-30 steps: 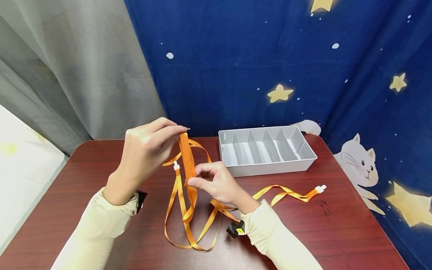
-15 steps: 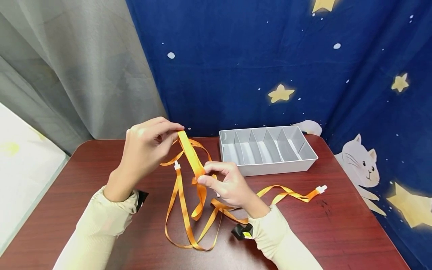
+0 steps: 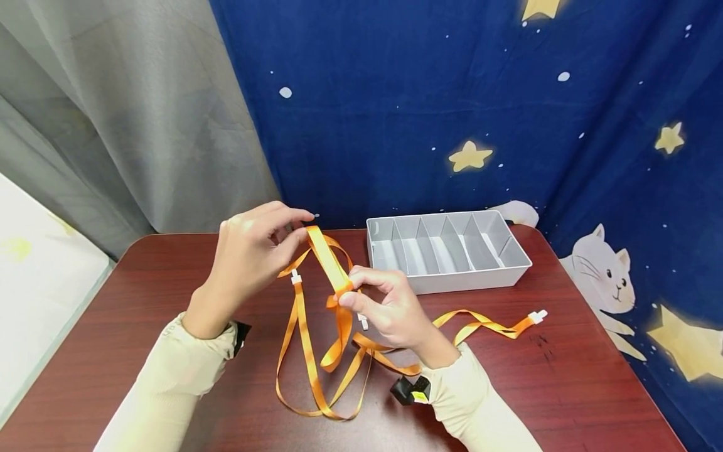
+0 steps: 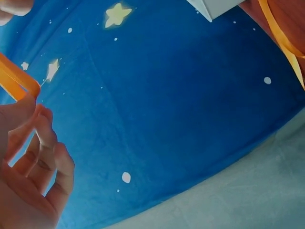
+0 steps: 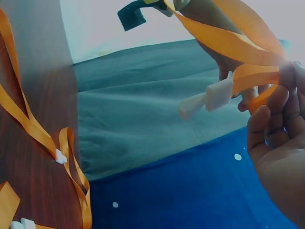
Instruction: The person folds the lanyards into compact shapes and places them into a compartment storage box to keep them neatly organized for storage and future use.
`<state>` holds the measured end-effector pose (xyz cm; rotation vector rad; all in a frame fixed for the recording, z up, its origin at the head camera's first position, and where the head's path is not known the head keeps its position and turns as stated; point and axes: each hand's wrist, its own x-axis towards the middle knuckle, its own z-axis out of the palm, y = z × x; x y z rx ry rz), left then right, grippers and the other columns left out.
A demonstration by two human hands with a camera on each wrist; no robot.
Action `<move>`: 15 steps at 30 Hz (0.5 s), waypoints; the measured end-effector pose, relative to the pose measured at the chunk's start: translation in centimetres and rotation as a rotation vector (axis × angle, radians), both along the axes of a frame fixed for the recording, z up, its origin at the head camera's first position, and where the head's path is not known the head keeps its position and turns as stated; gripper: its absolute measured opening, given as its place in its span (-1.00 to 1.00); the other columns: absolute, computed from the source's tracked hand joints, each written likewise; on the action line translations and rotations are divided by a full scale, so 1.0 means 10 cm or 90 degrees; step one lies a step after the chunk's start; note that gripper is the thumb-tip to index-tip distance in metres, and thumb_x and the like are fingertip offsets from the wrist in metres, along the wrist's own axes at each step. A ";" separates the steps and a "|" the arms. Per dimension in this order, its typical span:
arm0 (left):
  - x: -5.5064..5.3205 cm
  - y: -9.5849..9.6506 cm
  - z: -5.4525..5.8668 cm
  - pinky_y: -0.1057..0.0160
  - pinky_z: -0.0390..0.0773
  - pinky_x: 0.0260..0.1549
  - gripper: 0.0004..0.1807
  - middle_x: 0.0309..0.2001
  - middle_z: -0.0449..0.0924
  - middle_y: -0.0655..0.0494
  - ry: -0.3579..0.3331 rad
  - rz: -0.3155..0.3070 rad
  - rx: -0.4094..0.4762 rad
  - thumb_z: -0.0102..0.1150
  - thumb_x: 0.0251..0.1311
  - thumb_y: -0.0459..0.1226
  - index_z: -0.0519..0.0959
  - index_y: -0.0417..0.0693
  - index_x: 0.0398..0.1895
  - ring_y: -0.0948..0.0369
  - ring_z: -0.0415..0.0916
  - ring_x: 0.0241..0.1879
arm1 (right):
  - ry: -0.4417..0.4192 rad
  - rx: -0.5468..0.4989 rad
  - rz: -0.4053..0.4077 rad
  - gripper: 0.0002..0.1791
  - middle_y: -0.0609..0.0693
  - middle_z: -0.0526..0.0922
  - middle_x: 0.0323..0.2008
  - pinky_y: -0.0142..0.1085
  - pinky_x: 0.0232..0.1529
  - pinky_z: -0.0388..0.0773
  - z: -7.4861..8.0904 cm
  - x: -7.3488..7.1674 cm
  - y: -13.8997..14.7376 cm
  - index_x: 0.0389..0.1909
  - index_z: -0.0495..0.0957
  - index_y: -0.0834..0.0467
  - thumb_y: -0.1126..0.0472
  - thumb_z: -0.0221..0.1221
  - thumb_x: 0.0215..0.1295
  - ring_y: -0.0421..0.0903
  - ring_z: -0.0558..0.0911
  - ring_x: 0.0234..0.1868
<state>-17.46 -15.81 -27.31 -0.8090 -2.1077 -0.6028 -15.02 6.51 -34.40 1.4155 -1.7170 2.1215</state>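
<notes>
Curtain, blue (image 3: 361, 125), star-printed: hung behind the tabletop and along its right side.

Tabletop (image 3: 141, 289), reddish-brown wood grain, rounded far corners.

Curtain, grey (image 3: 130, 107): at far left, beside the blue.

Tray (image 3: 463, 280), grey, rectangular, with upright dividers: at the far edge of the tabletop, right of centre.

Sleeves, cream (image 3: 164, 376), pair: pushed up just short of the wrists.

Loose lanyards (image 3: 304, 333), orange: in crossing loops on the tabletop below and between the hands, one run reaching right, in front of the tray.

Left hand (image 3: 245, 251): raised, thumb and forefinger at the upper end of the held lanyard; whether they pinch it cannot be told.

Right hand (image 3: 390, 307): thumb and forefinger pinching the held lanyard lower down.

Held lanyard (image 3: 330, 260), orange, folded: slanting between both hands above the tabletop, its tail hanging below.

Clips, white: one hanging just below the right hand (image 3: 363, 322); one left of the held lanyard (image 3: 296, 277); one at far right (image 3: 537, 316).
</notes>
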 end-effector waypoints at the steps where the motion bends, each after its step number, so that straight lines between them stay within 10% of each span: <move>1: -0.01 0.00 -0.01 0.29 0.34 -0.67 -0.78 -0.49 0.58 0.17 0.001 0.000 -0.002 0.36 0.07 -0.43 0.76 -0.04 -0.21 0.34 0.38 -0.62 | -0.002 -0.001 -0.004 -0.76 0.17 0.51 -0.47 -0.37 -0.57 0.41 0.01 0.00 0.01 -0.33 0.57 0.34 0.22 0.18 0.42 -0.12 0.46 -0.52; 15: 0.01 0.09 -0.17 0.19 0.55 -0.55 -0.72 -0.23 0.70 0.04 0.027 -0.028 0.003 0.36 0.11 -0.44 0.60 -0.14 -0.10 0.18 0.59 -0.44 | -0.043 -0.027 -0.046 -0.64 0.03 0.61 -0.36 -0.41 -0.29 0.56 0.13 -0.01 0.11 -0.30 0.54 0.44 0.14 0.22 0.38 -0.14 0.60 -0.33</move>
